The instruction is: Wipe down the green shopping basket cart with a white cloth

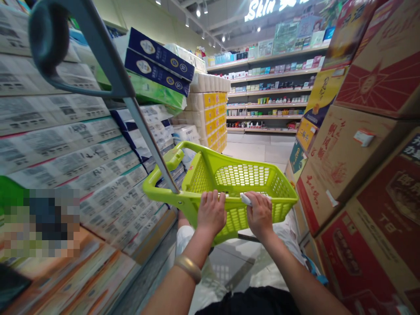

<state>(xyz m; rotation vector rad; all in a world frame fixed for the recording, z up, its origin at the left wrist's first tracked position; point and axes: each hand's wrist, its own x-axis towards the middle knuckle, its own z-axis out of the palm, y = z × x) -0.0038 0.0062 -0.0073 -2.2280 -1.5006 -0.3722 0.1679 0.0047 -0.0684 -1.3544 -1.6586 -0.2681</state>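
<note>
A lime-green plastic shopping basket (234, 221) with a perforated wall stands in front of me, its near rim towards my body. My left hand (212, 213) is closed over that rim, fingers curled to the inside. A little to the right, my right hand (260, 215) pinches a folded white cloth or tissue (246, 199) against the same rim. From the basket's left end a metal rod (153, 146) rises at a slant to a grey looped handle (98, 48). Several openings in the basket wall show through; its floor is mostly hidden.
Packs of paper goods (72, 144) are stacked along the left. Tall cardboard cartons (348, 144) line the right side. Yellow-and-white packs (215, 120) stand beyond the basket, and shelves of small products (272, 89) fill the back. Tiled floor (269, 151) runs between them.
</note>
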